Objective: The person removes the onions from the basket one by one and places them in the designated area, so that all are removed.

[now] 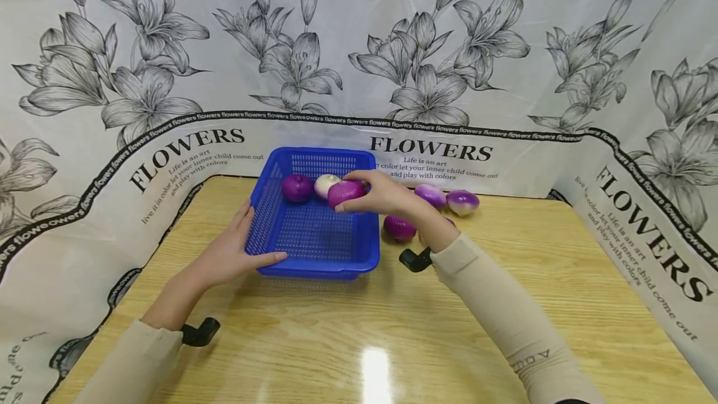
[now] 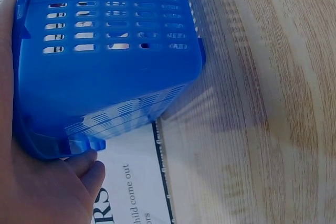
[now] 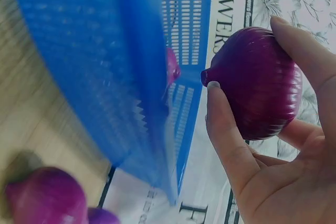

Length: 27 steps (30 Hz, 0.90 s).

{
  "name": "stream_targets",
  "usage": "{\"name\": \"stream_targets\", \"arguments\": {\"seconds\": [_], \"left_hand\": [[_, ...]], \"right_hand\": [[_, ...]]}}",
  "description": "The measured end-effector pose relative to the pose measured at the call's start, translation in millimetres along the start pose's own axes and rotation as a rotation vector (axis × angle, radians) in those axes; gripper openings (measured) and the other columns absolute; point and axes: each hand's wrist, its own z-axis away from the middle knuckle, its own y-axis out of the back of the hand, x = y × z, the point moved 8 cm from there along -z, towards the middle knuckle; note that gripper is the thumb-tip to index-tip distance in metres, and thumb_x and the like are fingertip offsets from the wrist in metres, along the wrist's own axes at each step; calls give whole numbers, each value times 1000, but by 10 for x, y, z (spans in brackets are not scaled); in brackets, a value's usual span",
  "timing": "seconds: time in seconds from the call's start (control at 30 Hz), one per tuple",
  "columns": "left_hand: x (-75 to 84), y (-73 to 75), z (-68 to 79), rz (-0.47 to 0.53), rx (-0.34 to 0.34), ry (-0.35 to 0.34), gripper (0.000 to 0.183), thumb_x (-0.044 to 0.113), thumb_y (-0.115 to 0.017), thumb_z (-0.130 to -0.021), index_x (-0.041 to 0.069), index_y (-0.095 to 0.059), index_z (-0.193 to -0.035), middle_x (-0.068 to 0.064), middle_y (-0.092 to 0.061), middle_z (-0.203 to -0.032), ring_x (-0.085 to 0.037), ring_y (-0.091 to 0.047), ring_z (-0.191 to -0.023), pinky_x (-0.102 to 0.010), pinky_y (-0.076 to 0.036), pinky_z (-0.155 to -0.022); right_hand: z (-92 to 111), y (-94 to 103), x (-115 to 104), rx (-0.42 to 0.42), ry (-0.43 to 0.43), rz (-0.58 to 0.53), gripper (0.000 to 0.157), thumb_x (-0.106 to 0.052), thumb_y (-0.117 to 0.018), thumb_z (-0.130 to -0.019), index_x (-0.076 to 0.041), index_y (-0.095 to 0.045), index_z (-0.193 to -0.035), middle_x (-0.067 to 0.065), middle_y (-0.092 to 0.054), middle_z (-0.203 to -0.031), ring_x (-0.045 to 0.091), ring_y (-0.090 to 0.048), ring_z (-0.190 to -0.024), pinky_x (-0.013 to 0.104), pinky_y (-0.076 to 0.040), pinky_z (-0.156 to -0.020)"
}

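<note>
A blue plastic basket (image 1: pixel 320 265) with slotted walls stands on the table. My left hand (image 1: pixel 224 253) grips its left side, thumb over the front rim; in the left wrist view the fingertips (image 2: pixel 90 169) bend round the rim. Over the basket's right part, my right hand (image 1: pixel 381 192) holds a purple onion (image 1: pixel 343 194) between thumb and fingers. The right wrist view shows this onion (image 3: pixel 260 85) from the side, its stubby tip toward the basket. Inside the basket lie another purple onion (image 1: pixel 297 188) and a whitish one (image 1: pixel 324 184), the latter partly covered by the held onion.
Right of the basket, a purple onion (image 1: pixel 399 227) and two purple-and-white onions (image 1: pixel 430 196) lie on the wooden table (image 1: pixel 314 335); my right forearm partly covers another there. A flower-printed cloth (image 1: pixel 314 17) hangs behind and along both sides.
</note>
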Motion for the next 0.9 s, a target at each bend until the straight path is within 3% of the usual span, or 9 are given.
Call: {"name": "stream_targets", "arguments": {"seconds": [0.37,0.5,0.77,0.9], "left_hand": [[-9,-2,-6,2,3,-2,131,74,-70,-81,5,3,-164,-12,8,-171,-47,-12,-154,-67,-23,-118],[-11,-3,-11,0,0,1,131,75,-70,-81,5,4,-164,-11,10,-171,-46,-11,-154,-66,-22,-119],[-4,-7,-9,-1,-4,7,132,76,-69,-81,2,3,-163,-12,10,-171,-47,-10,-154,-67,-21,-119],[-11,-8,-12,-6,0,8,132,76,-69,-80,2,2,-164,-11,10,-172,-46,-11,-154,-66,-21,-119]], "right_hand": [[371,257,300,65,-8,65,79,-39,-89,-80,-14,-56,-146,10,-64,-132,30,-62,-116,44,-55,-94],[475,350,447,99,-23,76,77,-41,-90,-78,-19,-59,-144,7,-65,-131,29,-63,-116,46,-55,-94],[679,496,696,128,1,55,74,-35,-89,-81,-17,-58,-145,11,-62,-138,31,-63,-118,53,-49,-102],[783,571,847,137,-34,67,76,-36,-88,-82,-15,-55,-147,15,-63,-135,32,-63,-116,52,-51,-99]]}}
